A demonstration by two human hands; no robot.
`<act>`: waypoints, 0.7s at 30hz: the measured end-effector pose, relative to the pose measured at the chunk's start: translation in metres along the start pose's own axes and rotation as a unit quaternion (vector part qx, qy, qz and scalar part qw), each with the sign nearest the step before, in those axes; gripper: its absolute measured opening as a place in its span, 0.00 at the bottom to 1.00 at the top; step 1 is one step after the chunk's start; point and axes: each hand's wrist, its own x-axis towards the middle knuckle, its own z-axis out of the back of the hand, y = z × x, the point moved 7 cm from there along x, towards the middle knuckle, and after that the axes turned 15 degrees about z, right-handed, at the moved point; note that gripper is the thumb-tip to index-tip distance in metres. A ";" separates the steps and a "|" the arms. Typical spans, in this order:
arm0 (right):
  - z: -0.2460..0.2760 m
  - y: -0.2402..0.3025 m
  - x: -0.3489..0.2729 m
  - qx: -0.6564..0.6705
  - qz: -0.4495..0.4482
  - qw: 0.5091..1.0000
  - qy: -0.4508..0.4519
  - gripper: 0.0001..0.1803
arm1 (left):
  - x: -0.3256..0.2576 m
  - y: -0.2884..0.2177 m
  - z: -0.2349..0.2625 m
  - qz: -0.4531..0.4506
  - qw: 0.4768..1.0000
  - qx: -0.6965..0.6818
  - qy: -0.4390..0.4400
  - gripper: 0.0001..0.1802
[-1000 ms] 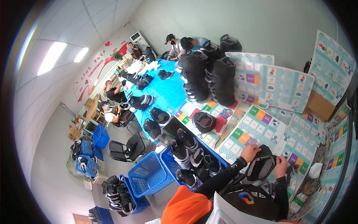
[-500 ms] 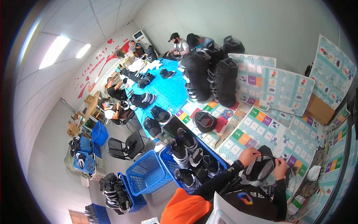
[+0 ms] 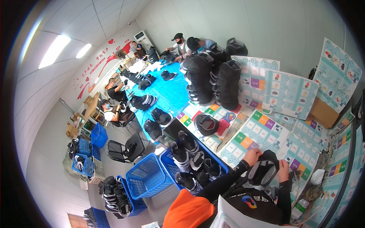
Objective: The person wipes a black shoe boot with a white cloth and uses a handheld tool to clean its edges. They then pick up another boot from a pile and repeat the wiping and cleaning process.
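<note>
A black and grey shoe upper point(image 3: 262, 172) is held up in front of my body, near the table's front edge, with its opening and grey inner edges showing. My left hand point(image 3: 252, 156) pinches its upper left edge. On the other side my right hand point(image 3: 283, 170) is closed on its right edge. The black collar part arches up between the two hands. Farther off on the table, one more black upper point(image 3: 206, 124) with a grey and dark red opening stands by itself.
Tall stacks of black uppers point(image 3: 227, 85) rise behind the printed sheets point(image 3: 262, 131) covering the table. Left of me a blue crate point(image 3: 224, 167) holds several uppers, beside another blue crate point(image 3: 146, 176). Co-workers sit around the blue-covered table point(image 3: 171, 95).
The upper's black collar edge, a thin band before, now stands higher and wider between my hands. Both hands keep their grip. A co-worker at the back has lifted a dark piece.
</note>
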 end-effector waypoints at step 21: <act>0.035 0.167 0.029 -0.181 0.197 0.964 0.002 0.35 | -0.006 -0.099 0.003 -0.106 0.982 -0.007 0.154 0.13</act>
